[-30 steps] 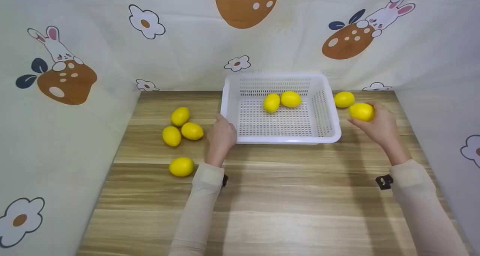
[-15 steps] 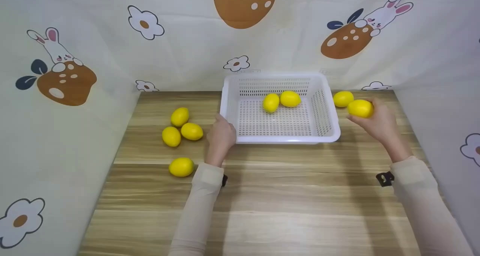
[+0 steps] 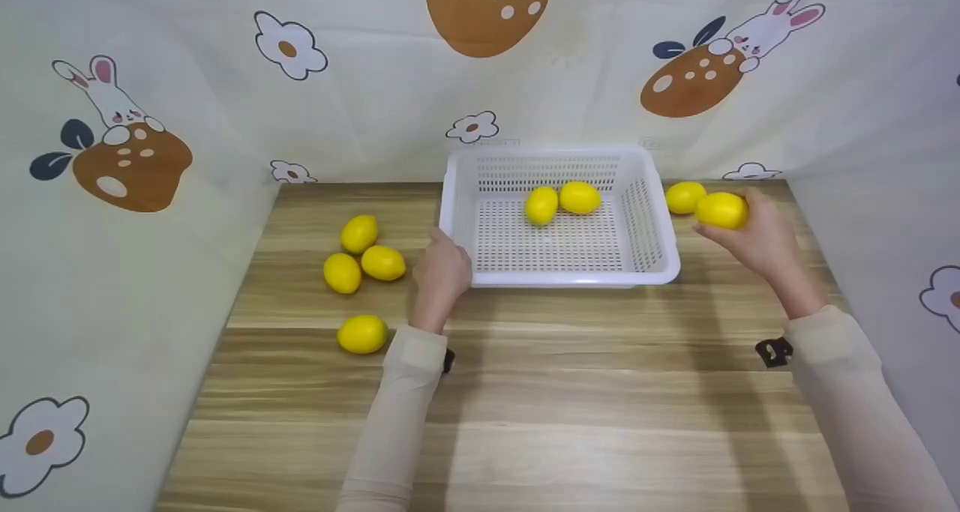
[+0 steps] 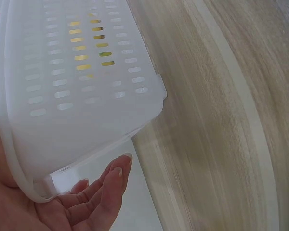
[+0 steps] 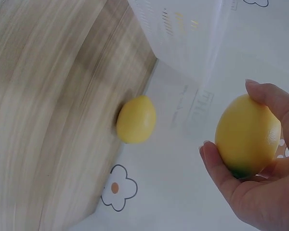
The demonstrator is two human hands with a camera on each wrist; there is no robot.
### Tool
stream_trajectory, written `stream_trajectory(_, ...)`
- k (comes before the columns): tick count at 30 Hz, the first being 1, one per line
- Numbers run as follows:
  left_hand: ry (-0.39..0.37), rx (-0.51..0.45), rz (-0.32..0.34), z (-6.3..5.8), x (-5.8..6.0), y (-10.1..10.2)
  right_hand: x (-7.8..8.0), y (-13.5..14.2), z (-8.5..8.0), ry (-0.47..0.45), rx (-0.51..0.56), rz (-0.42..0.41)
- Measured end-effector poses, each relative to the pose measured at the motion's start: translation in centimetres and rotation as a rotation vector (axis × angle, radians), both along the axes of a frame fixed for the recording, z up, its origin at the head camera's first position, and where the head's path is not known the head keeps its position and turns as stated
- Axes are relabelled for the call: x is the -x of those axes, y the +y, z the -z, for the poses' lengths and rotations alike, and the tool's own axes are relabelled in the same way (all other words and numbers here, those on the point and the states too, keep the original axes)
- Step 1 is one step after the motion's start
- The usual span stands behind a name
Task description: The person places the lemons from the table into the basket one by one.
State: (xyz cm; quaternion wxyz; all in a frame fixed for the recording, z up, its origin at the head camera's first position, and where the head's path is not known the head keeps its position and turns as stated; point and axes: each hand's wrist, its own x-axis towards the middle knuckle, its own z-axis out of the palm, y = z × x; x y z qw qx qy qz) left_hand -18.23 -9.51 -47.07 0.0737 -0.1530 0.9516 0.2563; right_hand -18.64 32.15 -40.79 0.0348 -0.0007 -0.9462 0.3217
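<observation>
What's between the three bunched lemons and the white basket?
The head view shows the left hand, holding the left side of the basket, then a strip of bare table nearer the lemons.

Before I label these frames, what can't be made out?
Head: top of middle brown print, cut off by upper edge.
Left wrist: lemons in the white plastic basket, mostly hidden by its slotted wall.
Left wrist: left hand, partly past lower edge.
Right wrist: backdrop lettering, too blurred to read.

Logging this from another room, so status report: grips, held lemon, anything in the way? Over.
Left grip holds basket by its rim. Right grip holds lemon above table, outside basket. Possible obstacle: loose lemon on table, beside basket.
</observation>
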Motion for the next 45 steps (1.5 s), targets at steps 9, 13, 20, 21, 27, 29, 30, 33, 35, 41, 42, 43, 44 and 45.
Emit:
stream_trajectory(9, -0.001, 0.004, -0.008, 0.2, 0.1, 0.1, 0.3, -0.5, -1.0, 0.0, -0.03, -0.005)
stream_trajectory(13, 0.009, 0.007, -0.004, 0.1, 0.0, 0.1, 0.4, -0.7, -1.4, -0.002, -0.057, -0.004)
stream_trajectory(20, 0.026, 0.003, 0.004, 0.2, -0.1, 0.0, 0.6, -1.1, -2.0, -0.009, -0.072, -0.008)
stream_trajectory(21, 0.023, 0.003, 0.003, 0.2, -0.1, 0.0, 0.6, -1.2, -2.0, -0.012, -0.07, -0.008)
stream_trajectory(27, 0.007, 0.007, -0.001, 0.1, 0.0, 0.0, 0.8, -1.4, -2.2, -0.024, -0.06, -0.012)
stream_trajectory(29, 0.007, 0.002, -0.003, 0.1, 0.0, 0.0, 0.9, -1.6, -2.2, -0.025, -0.056, -0.014)
stream_trajectory(30, 0.007, -0.001, -0.004, 0.1, 0.0, -0.1, 1.0, -1.6, -2.2, -0.026, -0.054, -0.016)
stream_trajectory(33, 0.01, -0.013, -0.005, 0.1, 0.1, -0.1, 1.2, -1.7, -2.3, -0.025, -0.055, -0.021)
stream_trajectory(35, 0.01, -0.02, -0.005, 0.1, 0.1, -0.1, 1.2, -1.8, -2.3, -0.021, -0.051, -0.025)
stream_trajectory(41, 0.0, -0.02, -0.004, 0.3, 0.2, -0.1, 1.3, -2.3, -2.6, -0.026, -0.047, -0.033)
stream_trajectory(42, -0.003, -0.018, -0.004, 0.3, 0.2, -0.1, 1.3, -2.4, -2.6, -0.023, -0.048, -0.036)
stream_trajectory(43, -0.005, -0.018, -0.005, 0.3, 0.2, -0.1, 1.3, -2.5, -2.7, -0.018, -0.049, -0.038)
stream_trajectory(44, -0.006, -0.018, -0.005, 0.3, 0.2, -0.1, 1.3, -2.6, -2.8, -0.014, -0.049, -0.04)
stream_trajectory(45, -0.005, -0.018, -0.006, 0.3, 0.2, -0.1, 1.3, -2.7, -2.9, -0.008, -0.048, -0.043)
